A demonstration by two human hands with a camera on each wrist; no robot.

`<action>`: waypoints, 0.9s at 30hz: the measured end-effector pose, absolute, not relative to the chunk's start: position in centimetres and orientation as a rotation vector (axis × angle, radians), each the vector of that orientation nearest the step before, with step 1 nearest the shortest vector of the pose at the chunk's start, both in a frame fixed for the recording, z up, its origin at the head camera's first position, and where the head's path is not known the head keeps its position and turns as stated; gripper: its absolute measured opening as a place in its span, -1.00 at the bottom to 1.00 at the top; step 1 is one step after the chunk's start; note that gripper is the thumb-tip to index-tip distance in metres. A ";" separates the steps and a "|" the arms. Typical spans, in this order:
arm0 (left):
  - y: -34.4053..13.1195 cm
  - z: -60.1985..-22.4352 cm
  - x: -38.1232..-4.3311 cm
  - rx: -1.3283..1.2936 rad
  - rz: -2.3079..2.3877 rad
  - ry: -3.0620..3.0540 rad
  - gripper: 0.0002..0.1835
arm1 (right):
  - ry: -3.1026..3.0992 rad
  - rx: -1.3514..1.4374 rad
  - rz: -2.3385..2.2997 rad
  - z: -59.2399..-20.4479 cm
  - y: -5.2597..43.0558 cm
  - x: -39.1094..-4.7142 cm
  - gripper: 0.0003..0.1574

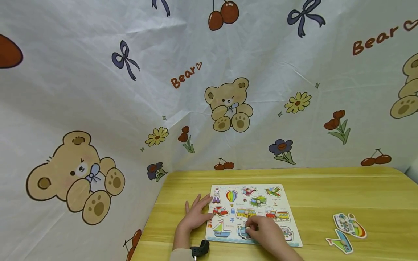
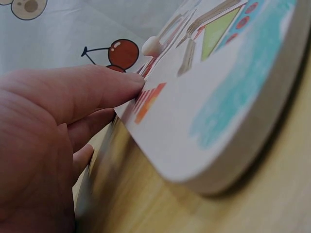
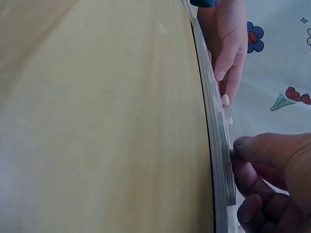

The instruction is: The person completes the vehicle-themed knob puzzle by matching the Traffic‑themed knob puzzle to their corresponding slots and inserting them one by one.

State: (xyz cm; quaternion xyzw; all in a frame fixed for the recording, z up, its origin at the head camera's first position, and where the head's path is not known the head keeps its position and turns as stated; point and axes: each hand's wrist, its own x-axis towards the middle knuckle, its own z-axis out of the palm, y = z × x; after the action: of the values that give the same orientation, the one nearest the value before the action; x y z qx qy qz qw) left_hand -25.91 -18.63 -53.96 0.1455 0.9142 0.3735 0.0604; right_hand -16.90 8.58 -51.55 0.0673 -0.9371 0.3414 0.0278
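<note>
A white wooden knob puzzle board [image 1: 225,223] with vehicle pictures lies on the table. My right hand [image 1: 269,233] pinches the small knob of a blue puzzle piece [image 1: 242,232] in the board's bottom row. In the right wrist view, the thumb and fingers [image 3: 265,150] meet at that knob, and the piece's edge stands a little proud of the board. Fingers spread, my left hand [image 1: 195,216] rests along the board's left edge. Its thumb [image 2: 114,87] lies on the board's face near a red-orange striped print in the left wrist view.
To the board's right lie loose puzzle pieces: a sailboat [image 1: 341,241] and a rainbow-edged piece [image 1: 359,230] overlapping another piece [image 1: 343,222]. The yellow wood-grain table [image 1: 313,195] meets a white bear-print cloth [image 1: 267,72] at the back and left.
</note>
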 end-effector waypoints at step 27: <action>-18.6 -53.9 -25.9 0.442 1.136 2.759 -0.30 | -2.890 0.160 1.069 -51.7 7.4 -16.8 -0.80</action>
State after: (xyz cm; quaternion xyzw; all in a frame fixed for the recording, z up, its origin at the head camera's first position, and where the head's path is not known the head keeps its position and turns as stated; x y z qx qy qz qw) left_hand -25.87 -18.65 -53.92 0.1463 0.9129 0.3760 0.0625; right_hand -16.76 7.40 -51.66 0.0519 -0.9363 0.3462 0.0280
